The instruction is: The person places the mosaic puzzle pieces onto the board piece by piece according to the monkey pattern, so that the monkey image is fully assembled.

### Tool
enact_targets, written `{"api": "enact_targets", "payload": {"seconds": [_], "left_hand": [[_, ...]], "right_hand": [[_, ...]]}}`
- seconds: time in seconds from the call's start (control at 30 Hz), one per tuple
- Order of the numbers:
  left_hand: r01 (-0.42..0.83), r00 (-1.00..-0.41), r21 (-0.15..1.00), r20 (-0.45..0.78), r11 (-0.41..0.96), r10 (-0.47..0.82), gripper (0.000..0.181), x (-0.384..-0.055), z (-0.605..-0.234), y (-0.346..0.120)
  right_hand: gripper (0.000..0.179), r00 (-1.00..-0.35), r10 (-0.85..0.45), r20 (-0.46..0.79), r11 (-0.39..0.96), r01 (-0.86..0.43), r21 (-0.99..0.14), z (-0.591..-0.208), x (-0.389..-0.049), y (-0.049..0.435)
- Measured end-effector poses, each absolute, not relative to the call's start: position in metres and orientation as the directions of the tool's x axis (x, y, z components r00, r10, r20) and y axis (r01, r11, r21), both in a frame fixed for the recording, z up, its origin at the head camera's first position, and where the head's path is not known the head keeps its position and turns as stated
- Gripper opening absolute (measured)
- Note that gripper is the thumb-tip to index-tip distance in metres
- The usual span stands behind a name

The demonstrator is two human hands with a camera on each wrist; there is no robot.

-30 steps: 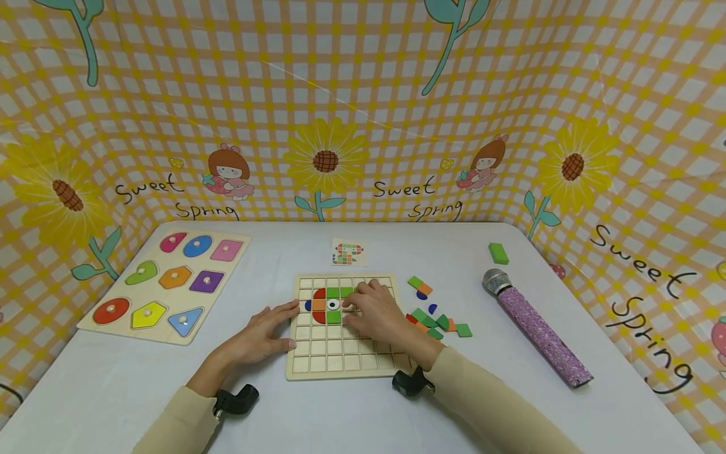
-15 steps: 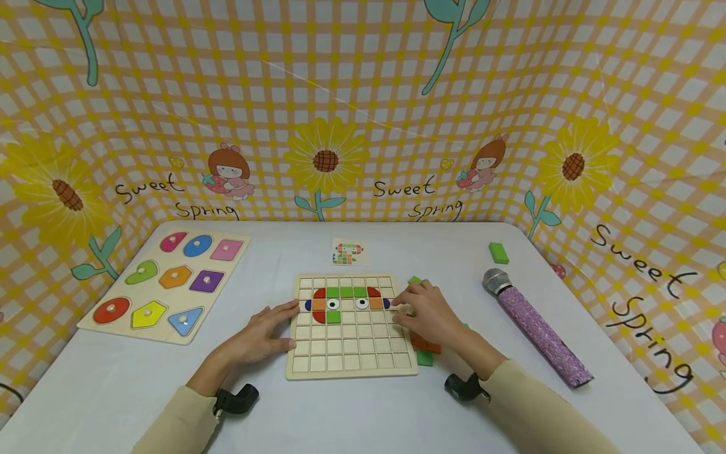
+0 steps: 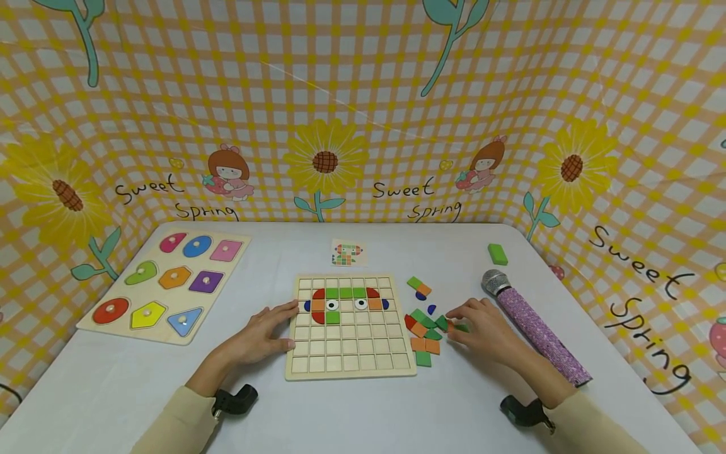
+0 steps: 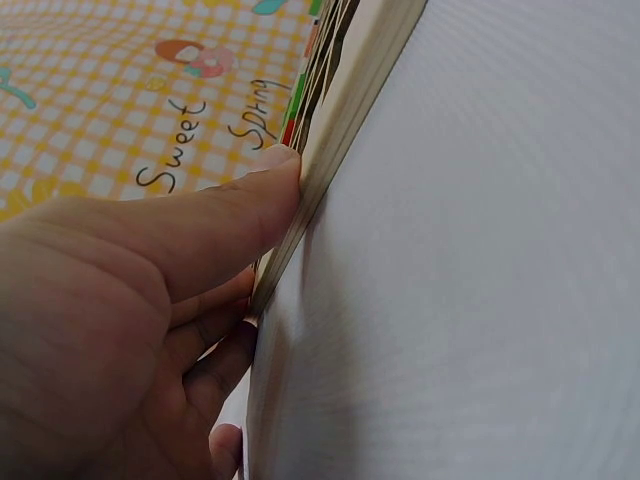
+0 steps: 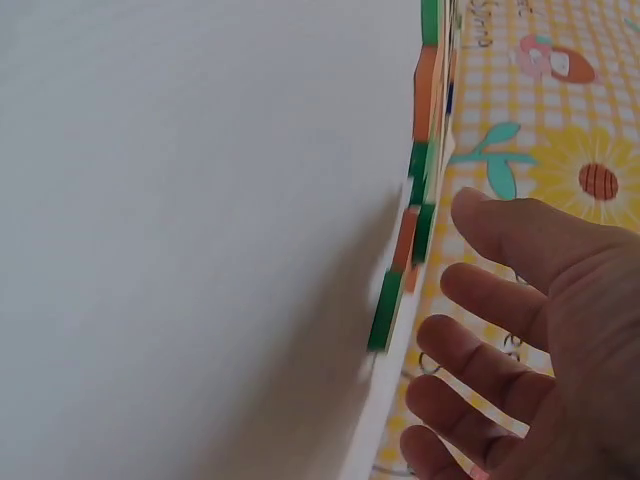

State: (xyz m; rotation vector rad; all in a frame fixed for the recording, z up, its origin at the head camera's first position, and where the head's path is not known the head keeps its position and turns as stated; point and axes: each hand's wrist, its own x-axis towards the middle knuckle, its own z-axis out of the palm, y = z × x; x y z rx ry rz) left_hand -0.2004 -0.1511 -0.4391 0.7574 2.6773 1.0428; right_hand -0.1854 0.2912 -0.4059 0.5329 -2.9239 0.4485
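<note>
A wooden grid board point(image 3: 351, 362) lies mid-table, with red, green, orange, blue and eye-marked tiles set in its upper rows. My left hand point(image 3: 261, 334) rests against the board's left edge, thumb and fingertips touching it; the left wrist view shows the thumb point(image 4: 240, 210) on the rim. To the right of the board is a loose pile of coloured tiles point(image 3: 418, 343). Over the pile's right side hovers my right hand point(image 3: 482, 331), nearest a dark green tile point(image 3: 441, 322). In the right wrist view its fingers point(image 5: 490, 365) are spread and loosely bent, with nothing between them.
A small pattern card point(image 3: 348, 253) lies behind the board. On the left is a peg puzzle point(image 3: 164, 277) with several knobbed shapes. A glittery purple microphone point(image 3: 539, 328) and a green block point(image 3: 498, 254) lie to the right. Patterned cloth point(image 3: 363, 94) rises behind the table.
My right hand has moved right, off the board's grid, past its right edge and over the tile pile. Uncovered tiles now show on the board's right side. The left hand has stayed put.
</note>
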Motion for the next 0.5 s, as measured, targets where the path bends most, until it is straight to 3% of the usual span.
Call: {"api": "enact_targets", "payload": {"seconds": [0.23, 0.5], "left_hand": [[0.393, -0.858, 0.673, 0.024, 0.627, 0.513, 0.067, -0.201, -0.440, -0.152], [0.390, -0.860, 0.674, 0.022, 0.628, 0.510, 0.067, -0.200, -0.439, -0.151]], "right_hand": [[0.030, -0.929, -0.334, 0.158, 0.906, -0.362, -0.218, -0.408, -0.180, 0.312], [0.027, -0.924, -0.336, 0.181, 0.894, -0.374, -0.246, -0.412, -0.179, 0.323]]}}
